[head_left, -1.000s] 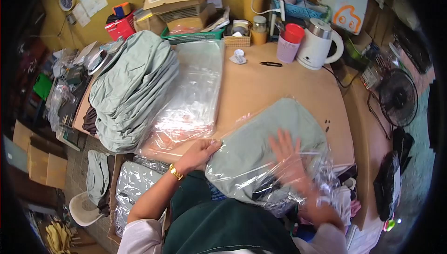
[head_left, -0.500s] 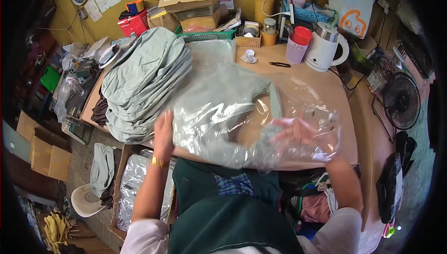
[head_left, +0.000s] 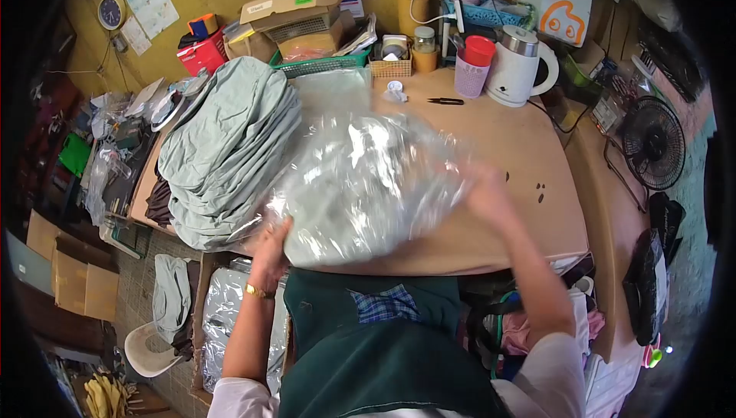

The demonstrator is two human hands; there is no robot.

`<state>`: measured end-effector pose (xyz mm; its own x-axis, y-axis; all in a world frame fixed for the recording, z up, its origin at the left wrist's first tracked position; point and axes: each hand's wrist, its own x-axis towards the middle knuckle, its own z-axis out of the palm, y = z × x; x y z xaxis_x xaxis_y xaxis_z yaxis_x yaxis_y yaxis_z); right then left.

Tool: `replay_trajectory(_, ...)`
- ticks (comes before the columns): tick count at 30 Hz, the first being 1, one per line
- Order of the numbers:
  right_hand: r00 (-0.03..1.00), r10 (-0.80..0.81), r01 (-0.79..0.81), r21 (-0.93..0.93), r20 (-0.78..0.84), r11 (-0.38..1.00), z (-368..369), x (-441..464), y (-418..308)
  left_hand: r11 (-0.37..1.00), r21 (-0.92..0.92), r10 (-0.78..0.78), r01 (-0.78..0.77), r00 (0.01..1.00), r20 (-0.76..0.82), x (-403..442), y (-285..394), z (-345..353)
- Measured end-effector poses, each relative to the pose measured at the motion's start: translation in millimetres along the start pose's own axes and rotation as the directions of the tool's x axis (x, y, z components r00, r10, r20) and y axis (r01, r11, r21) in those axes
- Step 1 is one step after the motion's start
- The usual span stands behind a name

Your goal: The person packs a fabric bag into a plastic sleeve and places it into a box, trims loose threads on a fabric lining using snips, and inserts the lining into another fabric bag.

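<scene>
A clear, shiny plastic bag (head_left: 368,165) with pale grey-green folded fabric inside lies on the brown tabletop in front of me. At the bag's near left corner, my left hand (head_left: 270,249) is closed, its thumb along the edge and the plastic gripped. My right hand (head_left: 484,188) is at the right end of the bag, touching the plastic; motion blurs its fingers, and I cannot tell how they are bent. Left of the bag rises a tall pile of grey-green fabric pieces (head_left: 226,142). More flat clear plastic (head_left: 333,90) lies behind the bag.
A white kettle (head_left: 512,69), a pink cup (head_left: 471,73) and black thread snips (head_left: 445,101) are at the back of the table (head_left: 529,226). A fan (head_left: 653,142) stands at right. Below left, a carton (head_left: 201,318) holds shiny plastic-wrapped packs.
My right hand has swept leftward, bringing the loose right part of the plastic over the fabric. The fabric now looks more compact. My left hand stays at the near left corner.
</scene>
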<state>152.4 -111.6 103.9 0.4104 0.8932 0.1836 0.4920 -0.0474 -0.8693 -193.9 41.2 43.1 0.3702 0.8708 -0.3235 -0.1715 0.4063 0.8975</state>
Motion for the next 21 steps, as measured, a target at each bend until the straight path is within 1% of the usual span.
replay_trajectory(1,0.991,0.0,0.003,0.026,-0.132,1.0,-24.0,17.0,-35.0,0.995,-0.078,0.066,-0.062,0.997,0.049,4.2,8.7,-1.4)
replay_trajectory(2,0.974,-0.195,0.215,0.194,-0.117,0.957,-53.1,35.6,-31.2,0.943,-0.322,0.077,0.082,0.887,0.455,31.3,2.0,-52.1)
replay_trajectory(3,0.96,-0.216,0.264,0.321,-0.178,0.909,-77.6,38.1,-26.7,0.943,-0.321,0.079,0.082,0.886,0.457,22.8,1.5,-47.6)
replay_trajectory(4,0.965,-0.164,0.234,0.393,-0.204,0.889,-92.6,33.4,-17.7,0.969,-0.246,0.098,-0.024,0.952,0.29,7.8,3.5,-35.0)
replay_trajectory(5,0.967,-0.111,0.209,0.464,-0.23,0.861,-107.7,28.6,-8.6,0.982,-0.151,0.135,-0.117,0.984,0.115,-2.9,0.3,-23.5)
replay_trajectory(6,0.974,0.037,0.077,0.48,-0.225,0.874,-117.1,15.7,38.3,0.985,-0.163,0.069,-0.063,0.997,0.029,-9.0,-11.5,-10.6)
replay_trajectory(7,0.959,0.185,-0.053,0.503,-0.215,0.863,-126.2,2.9,83.8,0.984,-0.178,0.001,-0.011,0.998,-0.055,-15.4,-23.0,-4.9)
replay_trajectory(8,0.931,0.291,-0.137,0.529,-0.221,0.838,-121.5,-18.0,113.5,0.996,-0.076,-0.049,0.048,0.999,-0.001,-13.8,-48.7,-29.8)
replay_trajectory(9,0.891,0.395,-0.214,0.56,-0.224,0.801,-116.8,-38.8,142.9,0.994,-0.102,-0.056,0.048,0.995,-0.079,-24.6,-58.5,-25.9)
replay_trajectory(10,0.87,0.43,-0.213,0.603,-0.241,0.769,-107.2,-61.5,139.2,0.984,0.149,-0.082,0.093,0.994,-0.077,-28.5,-75.9,-49.8)
replay_trajectory(11,0.868,0.434,-0.217,0.603,-0.24,0.768,-107.9,-73.2,148.4,0.912,0.39,-0.108,0.131,0.991,-0.08,-27.7,-87.8,-71.9)
replay_trajectory(12,0.9,0.412,-0.263,0.576,-0.142,0.773,-113.0,-83.7,161.0,0.91,0.391,-0.115,0.137,0.99,-0.08,-34.3,-69.8,-67.1)
replay_trajectory(13,0.917,0.396,-0.31,0.549,-0.043,0.776,-115.3,-93.8,169.6,0.643,0.763,-0.086,0.057,0.996,-0.001,-49.7,-30.9,-52.1)
replay_trajectory(14,0.937,0.35,-0.311,0.447,-0.004,0.839,-116.1,-93.8,166.9,0.242,0.968,-0.095,-0.066,0.991,0.091,-60.3,5.1,-35.4)
replay_trajectory(15,0.935,0.356,-0.314,0.447,-0.01,0.838,-108.9,-88.6,142.8,0.221,0.962,0.181,-0.163,0.976,0.124,-67.8,29.8,-15.4)
replay_trajectory(16,0.937,0.348,-0.322,0.364,-0.007,0.874,-97.2,-82.0,114.4,0.179,0.952,0.445,-0.249,0.883,0.147,-68.0,44.4,5.6)
replay_trajectory(17,0.935,0.354,-0.331,0.373,0.006,0.867,-90.6,-75.6,109.9,0.097,0.914,0.561,-0.393,0.78,0.276,-53.7,46.8,20.8)
replay_trajectory(18,0.933,0.36,-0.34,0.382,0.02,0.859,-84.1,-69.1,105.3,-0.008,0.856,0.654,-0.518,0.644,0.396,-38.3,48.9,38.2)
replay_trajectory(19,0.93,0.366,-0.349,0.391,0.033,0.852,-77.6,-62.7,100.7,0.026,0.807,0.528,-0.59,0.693,0.49,-27.6,49.8,65.5)
replay_trajectory(20,0.968,0.229,-0.249,0.263,0.104,0.932,-67.6,-49.8,81.0,-0.027,0.738,0.451,-0.674,0.651,0.611,-7.4,37.9,87.8)
replay_trajectory(21,0.977,0.097,-0.125,0.14,0.191,0.982,-65.7,-43.8,66.8,-0.144,0.736,0.404,-0.661,0.64,0.654,19.9,18.8,103.2)
